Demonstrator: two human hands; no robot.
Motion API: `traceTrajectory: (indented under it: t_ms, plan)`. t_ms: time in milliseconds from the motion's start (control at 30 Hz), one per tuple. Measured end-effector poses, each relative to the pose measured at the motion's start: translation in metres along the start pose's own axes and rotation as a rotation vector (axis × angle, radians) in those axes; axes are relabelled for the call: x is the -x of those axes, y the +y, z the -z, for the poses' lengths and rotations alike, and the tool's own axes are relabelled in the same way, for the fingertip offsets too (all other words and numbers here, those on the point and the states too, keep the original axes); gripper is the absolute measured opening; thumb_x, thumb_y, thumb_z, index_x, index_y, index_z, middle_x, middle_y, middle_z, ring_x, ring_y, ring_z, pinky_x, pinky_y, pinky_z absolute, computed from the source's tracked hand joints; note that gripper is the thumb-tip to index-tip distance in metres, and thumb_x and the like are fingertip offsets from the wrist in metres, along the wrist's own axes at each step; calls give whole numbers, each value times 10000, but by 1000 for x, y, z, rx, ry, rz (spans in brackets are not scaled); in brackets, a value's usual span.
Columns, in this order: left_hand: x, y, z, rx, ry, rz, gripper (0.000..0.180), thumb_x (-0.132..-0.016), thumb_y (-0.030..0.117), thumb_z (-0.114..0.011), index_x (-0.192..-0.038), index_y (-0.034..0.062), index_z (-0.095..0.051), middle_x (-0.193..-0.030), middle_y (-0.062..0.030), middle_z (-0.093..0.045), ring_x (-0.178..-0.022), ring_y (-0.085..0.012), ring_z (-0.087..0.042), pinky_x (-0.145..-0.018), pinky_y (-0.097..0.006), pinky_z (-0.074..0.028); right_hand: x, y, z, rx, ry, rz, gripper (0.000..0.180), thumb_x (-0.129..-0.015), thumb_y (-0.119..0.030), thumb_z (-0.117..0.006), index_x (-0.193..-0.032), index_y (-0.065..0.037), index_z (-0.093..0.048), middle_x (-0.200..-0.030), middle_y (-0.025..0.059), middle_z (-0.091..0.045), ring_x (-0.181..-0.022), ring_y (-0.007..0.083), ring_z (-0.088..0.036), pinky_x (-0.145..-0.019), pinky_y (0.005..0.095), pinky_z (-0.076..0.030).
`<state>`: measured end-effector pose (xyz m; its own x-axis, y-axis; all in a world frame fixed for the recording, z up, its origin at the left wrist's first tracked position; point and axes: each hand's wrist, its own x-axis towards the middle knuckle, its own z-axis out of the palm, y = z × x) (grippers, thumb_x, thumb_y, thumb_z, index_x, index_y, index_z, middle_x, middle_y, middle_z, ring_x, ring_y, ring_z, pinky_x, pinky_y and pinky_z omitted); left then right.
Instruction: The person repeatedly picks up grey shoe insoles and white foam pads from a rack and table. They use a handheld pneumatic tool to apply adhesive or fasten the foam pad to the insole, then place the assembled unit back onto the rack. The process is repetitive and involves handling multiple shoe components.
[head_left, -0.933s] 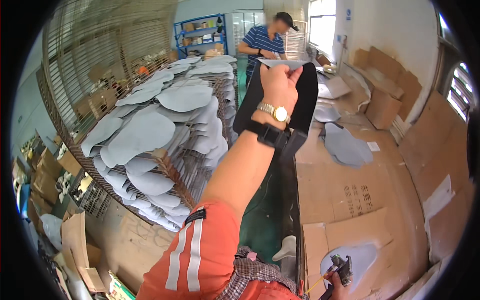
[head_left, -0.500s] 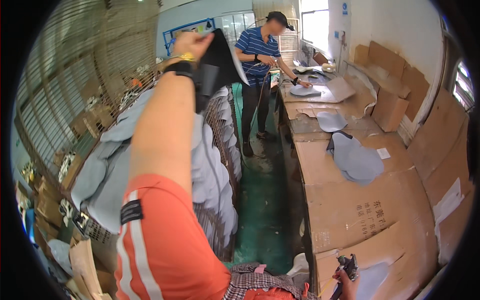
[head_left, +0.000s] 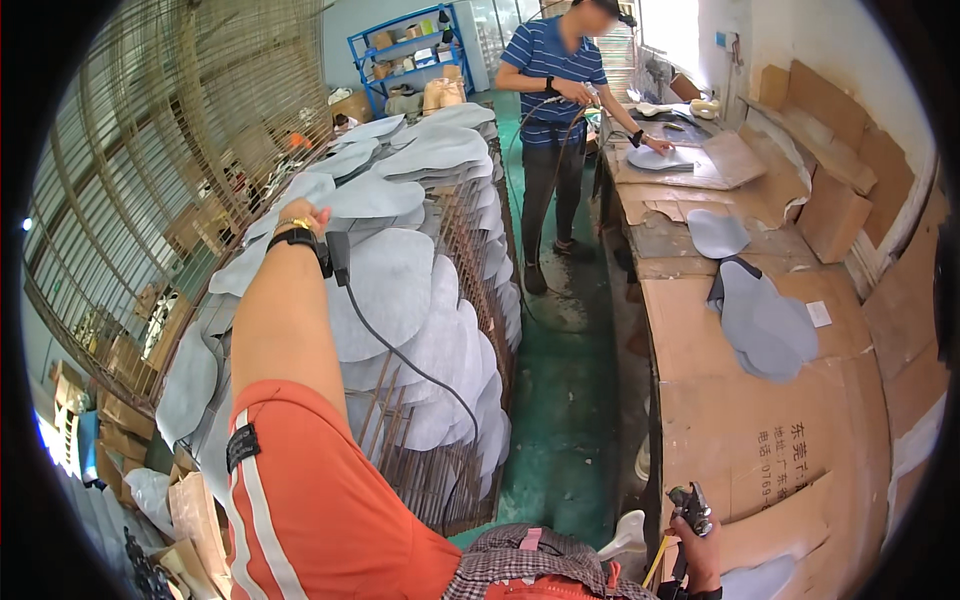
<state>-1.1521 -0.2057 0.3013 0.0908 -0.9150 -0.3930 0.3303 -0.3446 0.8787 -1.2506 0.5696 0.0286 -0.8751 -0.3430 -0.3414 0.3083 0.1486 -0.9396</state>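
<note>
My left hand (head_left: 305, 215) is stretched forward over a wire rack, its fingers closed at the near left edge of a rounded grey sheet (head_left: 375, 196). That sheet lies on top of many overlapping grey pieces (head_left: 385, 295); the exact finger contact is small in view. Low on the right, my right hand (head_left: 700, 550) grips a spray gun (head_left: 692, 507), with a yellow hose hanging below it. Beside that hand, another grey piece (head_left: 758, 580) lies on the cardboard-covered table (head_left: 720, 420).
Across the aisle's green floor (head_left: 560, 430), a person in a striped shirt (head_left: 555, 60) holds a spray gun and touches a grey piece (head_left: 660, 158) on the table. More grey pieces (head_left: 765, 320) lie nearer. A raised wire rack panel (head_left: 190, 150) stands left; blue shelves (head_left: 410, 50) stand behind.
My left hand has come down and left from high up, and the dark-backed sheet it held up now lies grey side up on the rack. My right hand still grips the spray gun.
</note>
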Motion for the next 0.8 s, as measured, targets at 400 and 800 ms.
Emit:
traceTrajectory:
  t_ms: [400, 800]
  plan:
    - [171, 46, 26, -1198, -13, -1340, 421, -755, 241, -717, -1074, -3, -588, -1067, -199, -600, -959, -324, -599, -852, -396, -492, 18, 10, 18, 2, -74, 67, 239, -788, -20, -633, -1015, 32, -581, -784, 54, -613, -678, 144, -617, -634, 284, -501]
    - [410, 149, 201, -307, -748, -1349, 422, -952, 22, -295, -1348, -99, -213, -1439, -263, -199, -1305, -444, -298, -1075, -505, -338, 53, 79, -9, -114, -456, -14, 456, -775, 21, -635, -1213, 6, -513, -903, 44, -587, -735, 125, -583, -635, 274, -529]
